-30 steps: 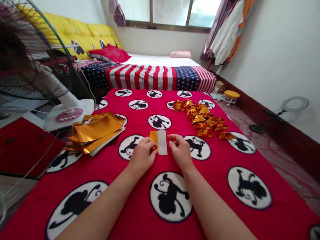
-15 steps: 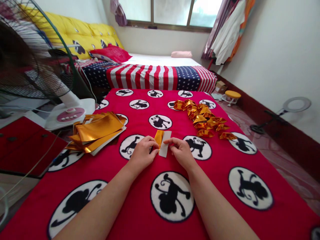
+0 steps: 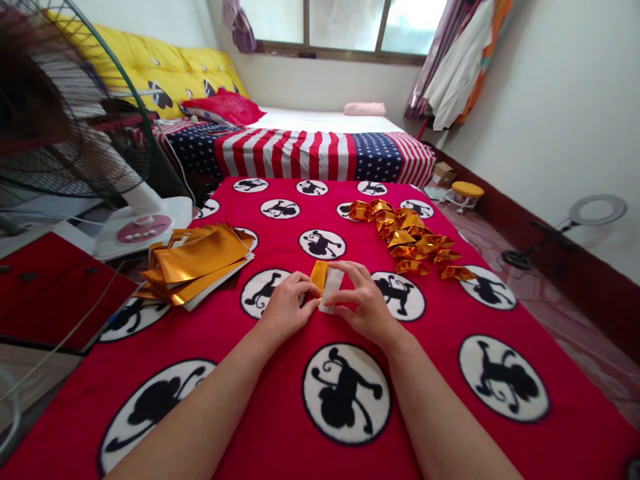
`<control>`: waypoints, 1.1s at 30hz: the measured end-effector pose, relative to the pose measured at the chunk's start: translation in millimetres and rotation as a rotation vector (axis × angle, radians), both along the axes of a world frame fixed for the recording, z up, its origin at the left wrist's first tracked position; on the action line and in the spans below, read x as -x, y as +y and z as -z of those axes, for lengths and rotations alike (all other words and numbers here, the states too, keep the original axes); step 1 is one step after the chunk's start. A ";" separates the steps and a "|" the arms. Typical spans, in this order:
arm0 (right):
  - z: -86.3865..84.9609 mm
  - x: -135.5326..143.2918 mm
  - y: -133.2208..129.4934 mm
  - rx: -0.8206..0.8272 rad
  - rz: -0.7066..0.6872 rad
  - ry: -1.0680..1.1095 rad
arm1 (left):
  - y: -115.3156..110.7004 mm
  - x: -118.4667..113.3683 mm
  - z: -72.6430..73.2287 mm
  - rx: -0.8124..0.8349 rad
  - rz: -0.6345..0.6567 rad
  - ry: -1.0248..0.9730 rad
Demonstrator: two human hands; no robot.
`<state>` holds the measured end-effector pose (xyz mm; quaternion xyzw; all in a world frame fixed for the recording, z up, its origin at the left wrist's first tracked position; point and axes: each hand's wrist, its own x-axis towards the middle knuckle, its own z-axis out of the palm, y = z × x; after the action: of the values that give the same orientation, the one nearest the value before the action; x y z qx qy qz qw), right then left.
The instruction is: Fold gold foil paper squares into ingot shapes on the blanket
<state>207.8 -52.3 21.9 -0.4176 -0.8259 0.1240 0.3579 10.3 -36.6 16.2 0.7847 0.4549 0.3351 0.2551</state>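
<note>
A small sheet of gold foil paper, partly folded, lies in the middle of the red monkey-print cloth. Its left part shows gold and its right flap shows the pale back, lifted at an angle. My left hand pinches the gold side at its near left edge. With thumb and fingers my right hand grips the pale flap by its right edge. Left of my hands is a loose stack of gold paper sheets. Several folded gold paper ingots sit in a cluster to the far right.
An electric fan stands at the left, beside a red-topped box. Beyond the cloth is a bed under a window. On the floor at right are a yellow stool and a ring light.
My right hand has gone from a pointing finger on the pale flap to a grip along its edge, and the flap has tilted up. The left hand stays put.
</note>
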 end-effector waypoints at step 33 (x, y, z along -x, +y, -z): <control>17.4 15.3 4.4 0.193 0.147 0.171 | 2.4 0.9 5.1 0.008 0.004 0.007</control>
<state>192.4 -48.0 4.6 -0.4972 -0.7438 0.2116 0.3933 9.4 -34.2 11.1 0.7859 0.4555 0.3299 0.2571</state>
